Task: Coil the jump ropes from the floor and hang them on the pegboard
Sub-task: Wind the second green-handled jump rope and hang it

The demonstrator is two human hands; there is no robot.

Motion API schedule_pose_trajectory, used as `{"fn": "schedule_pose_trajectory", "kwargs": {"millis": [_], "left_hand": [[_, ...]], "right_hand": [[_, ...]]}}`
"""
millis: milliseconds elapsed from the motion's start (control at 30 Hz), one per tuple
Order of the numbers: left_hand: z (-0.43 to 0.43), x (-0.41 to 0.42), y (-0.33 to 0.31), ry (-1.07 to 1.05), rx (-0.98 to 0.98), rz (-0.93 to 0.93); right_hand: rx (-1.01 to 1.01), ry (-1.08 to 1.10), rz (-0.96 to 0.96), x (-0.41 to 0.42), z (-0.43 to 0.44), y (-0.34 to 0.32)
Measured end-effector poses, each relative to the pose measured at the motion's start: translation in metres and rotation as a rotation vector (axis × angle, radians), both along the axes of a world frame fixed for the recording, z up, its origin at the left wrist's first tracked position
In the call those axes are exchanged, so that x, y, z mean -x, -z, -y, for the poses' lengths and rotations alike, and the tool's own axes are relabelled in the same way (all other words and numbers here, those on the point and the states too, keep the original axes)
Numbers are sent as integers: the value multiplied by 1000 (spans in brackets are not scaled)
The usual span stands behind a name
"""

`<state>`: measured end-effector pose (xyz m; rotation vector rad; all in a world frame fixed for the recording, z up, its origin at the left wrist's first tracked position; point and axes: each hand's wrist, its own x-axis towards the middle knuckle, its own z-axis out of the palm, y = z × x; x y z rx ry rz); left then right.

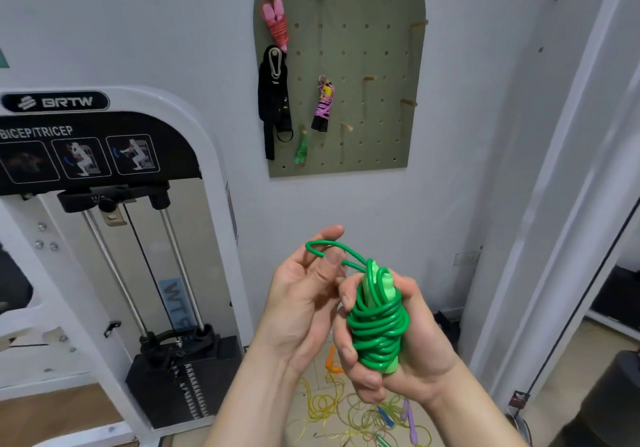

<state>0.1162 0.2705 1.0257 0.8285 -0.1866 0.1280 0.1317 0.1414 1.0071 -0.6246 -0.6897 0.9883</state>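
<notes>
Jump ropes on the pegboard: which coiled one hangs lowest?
The green bundle, near the bottom edge of the pegboard. The pink bundle hangs near the top left, and the pink-wrapped bundle with black handles sits between them in height.

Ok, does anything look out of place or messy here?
Several uncoiled ropes lie tangled on the floor below the hands. The green rope gripped in the right hand has one loose loop sticking out, pinched by the left hand.
</notes>
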Motion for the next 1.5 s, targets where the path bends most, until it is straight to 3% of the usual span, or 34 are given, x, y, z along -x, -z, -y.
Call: {"fn": "schedule_pose_trajectory", "kwargs": {"millis": [233,400,567,733,900,1000,1067,1233,1300,1433,1500], "left_hand": [[-8,2,-2,11,88,-20],[-1,4,-4,-99,143,36],[1,22,-28,-396,-430,139],[-15,35,-42,-485,-1051,487],[-22,41,-44,-332,-1177,558],[-28,46,-46,-311,-1186,562],[-27,51,-54,-290,-1091,528],[-4,36,-58,-369,-385,227],[2,31,-53,-403,-235,162],[0,38,-45,-560,-509,242],[-2,44,-43,-494,-649,332]], "right_hand": [[-2,-11,25,2,-6,2],[-120,-33,-5,4,-11,3],[-239,-19,-62,8,-13,10],[-201,-41,-68,12,-15,10],[-143,-114,-41,9,-14,12],[-203,-143,-86,9,-10,12],[-202,-123,-66,10,-8,8],[-176,-72,-2,15,-15,-11],[-166,-60,-2,17,-18,-14],[-85,22,-17,18,-14,-11],[-61,71,-32,17,-10,-12]]}}
